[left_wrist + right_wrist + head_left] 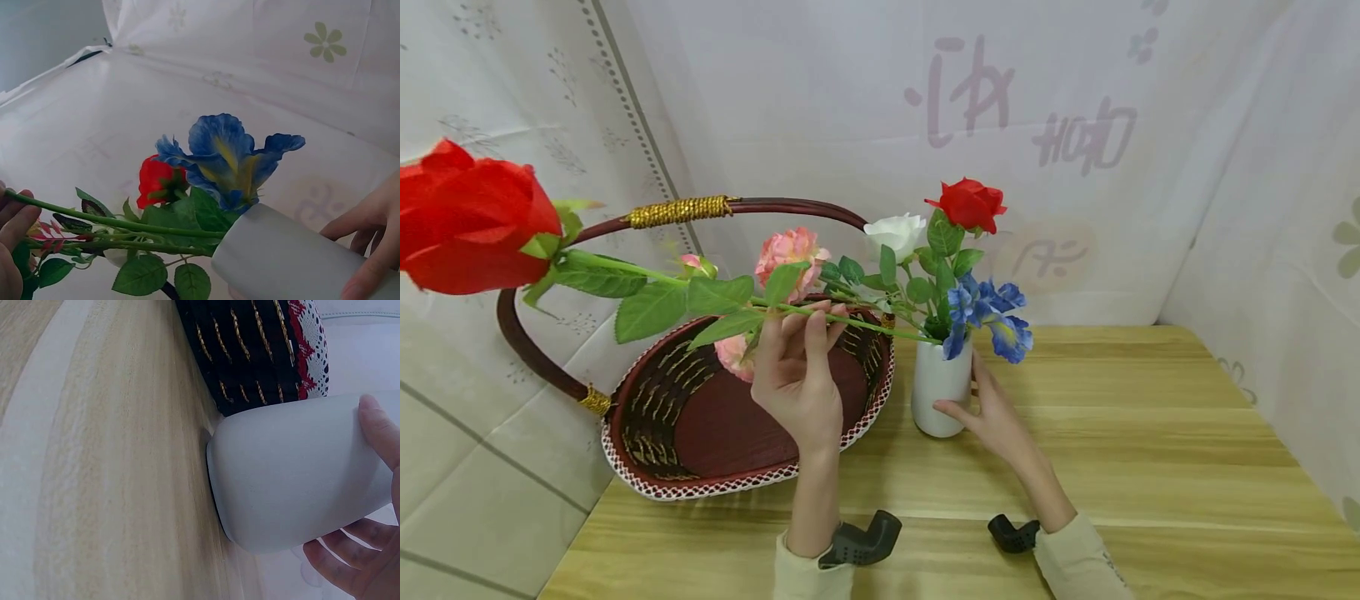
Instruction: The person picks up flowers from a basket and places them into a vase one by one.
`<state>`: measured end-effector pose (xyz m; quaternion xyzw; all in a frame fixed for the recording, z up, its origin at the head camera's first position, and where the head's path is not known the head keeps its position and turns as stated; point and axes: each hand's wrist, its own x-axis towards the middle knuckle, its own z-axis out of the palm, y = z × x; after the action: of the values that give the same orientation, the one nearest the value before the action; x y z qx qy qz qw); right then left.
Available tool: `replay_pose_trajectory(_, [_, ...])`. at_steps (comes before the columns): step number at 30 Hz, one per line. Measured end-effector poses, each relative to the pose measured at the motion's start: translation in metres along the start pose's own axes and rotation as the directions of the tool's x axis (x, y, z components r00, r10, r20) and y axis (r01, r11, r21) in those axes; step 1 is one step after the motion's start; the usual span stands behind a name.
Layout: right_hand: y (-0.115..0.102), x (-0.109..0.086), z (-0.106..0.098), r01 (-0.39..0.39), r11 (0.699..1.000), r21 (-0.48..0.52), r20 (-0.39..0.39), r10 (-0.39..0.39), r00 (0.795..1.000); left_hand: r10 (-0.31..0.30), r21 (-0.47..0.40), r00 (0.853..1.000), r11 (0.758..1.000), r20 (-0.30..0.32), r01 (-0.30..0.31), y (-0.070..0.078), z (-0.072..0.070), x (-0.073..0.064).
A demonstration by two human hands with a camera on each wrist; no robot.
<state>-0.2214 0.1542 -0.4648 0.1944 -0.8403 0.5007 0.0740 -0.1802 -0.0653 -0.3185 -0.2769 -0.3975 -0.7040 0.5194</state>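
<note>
My left hand [801, 379] pinches the green stem [119, 222] of a large red rose [475, 217] over the basket. The bloom points left, and the stem slants down to the vase's mouth; how far in its end goes is hidden. Around the white vase [940, 392] my right hand [996, 417] holds on, thumb on the near side; the right wrist view shows its base by the tabletop. Out of the vase rise a second red rose [970, 204], a white rose [895, 236] and a blue iris [228, 156]. Pink flowers [792, 260] show behind my left hand.
A dark wicker basket [640, 492] with lace trim and a tall handle [681, 212] stands left of the vase, close beside it. The wooden table [1112, 467] lies beneath. Printed white cloth [820, 100] hangs behind and at the sides.
</note>
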Motion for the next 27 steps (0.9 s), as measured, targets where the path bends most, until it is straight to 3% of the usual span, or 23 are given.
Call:
replay_pose_trajectory(8, [0.002, 0.000, -0.002, -0.008, 1.000, -0.011, 0.003, 0.008, 1.000, 0.004, 0.069, 0.998, 0.998, 0.066, -0.008, -0.012, 0.001, -0.010])
replay_pose_trajectory(14, [0.001, 0.000, -0.002, 0.003, 1.000, -0.008, 0.004, -0.003, 1.000, 0.001, 0.142, 0.998, 0.990, 0.070, -0.011, -0.020, 0.004, -0.014])
replay_pose_trajectory(23, [0.001, 0.001, -0.001, 0.024, 1.000, -0.009, -0.001, -0.024, 1.000, 0.037, 0.143, 0.992, 0.988, 0.118, -0.054, -0.031, 0.010, -0.021])
replay_pose_trajectory(27, [0.001, 0.001, 0.000, 0.036, 0.999, -0.006, -0.003, -0.036, 0.999, 0.027, 0.166, 0.991, 0.985, 0.131, -0.048, -0.035, 0.011, -0.024])
